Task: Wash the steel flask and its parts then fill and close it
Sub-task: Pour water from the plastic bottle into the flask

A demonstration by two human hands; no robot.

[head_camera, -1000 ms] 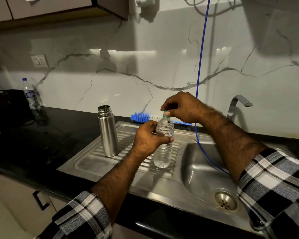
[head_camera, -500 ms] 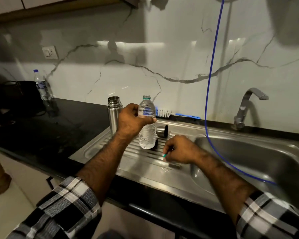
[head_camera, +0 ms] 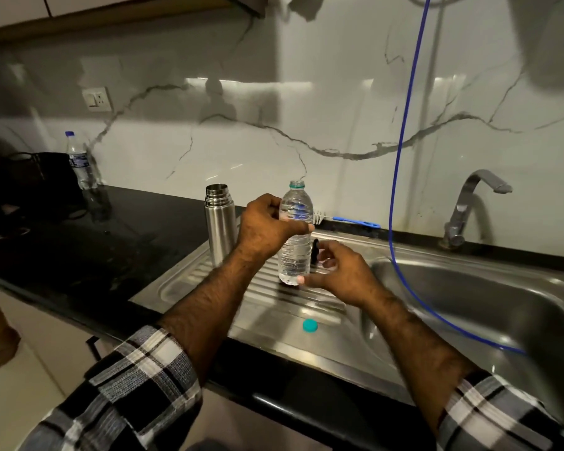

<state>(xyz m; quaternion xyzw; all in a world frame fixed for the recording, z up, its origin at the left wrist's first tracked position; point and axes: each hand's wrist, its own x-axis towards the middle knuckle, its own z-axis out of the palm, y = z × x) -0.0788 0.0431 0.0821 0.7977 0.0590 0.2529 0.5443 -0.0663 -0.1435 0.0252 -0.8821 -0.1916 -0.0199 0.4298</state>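
The steel flask (head_camera: 220, 229) stands upright and uncapped on the left of the ribbed drainboard (head_camera: 209, 281). My left hand (head_camera: 264, 227) grips the upper half of a clear plastic water bottle (head_camera: 295, 249), which is open and upright just right of the flask. My right hand (head_camera: 336, 273) is beside the bottle's lower end, fingers loosely curled, thumb tip touching its base. The bottle's teal cap (head_camera: 310, 326) lies on the drainboard near the front. A dark flask part (head_camera: 315, 252) shows partly behind the bottle.
A sink basin (head_camera: 469, 307) lies to the right, with a tap (head_camera: 466, 209) behind it and a blue hose (head_camera: 401, 157) hanging into it. A blue-handled bottle brush (head_camera: 345, 219) lies along the back wall. Another water bottle (head_camera: 79, 161) stands on the black counter at far left.
My right hand took the teal cap off the bottle, set it on the drainboard and came back up to the bottle's base. My left hand moved the bottle toward the flask.
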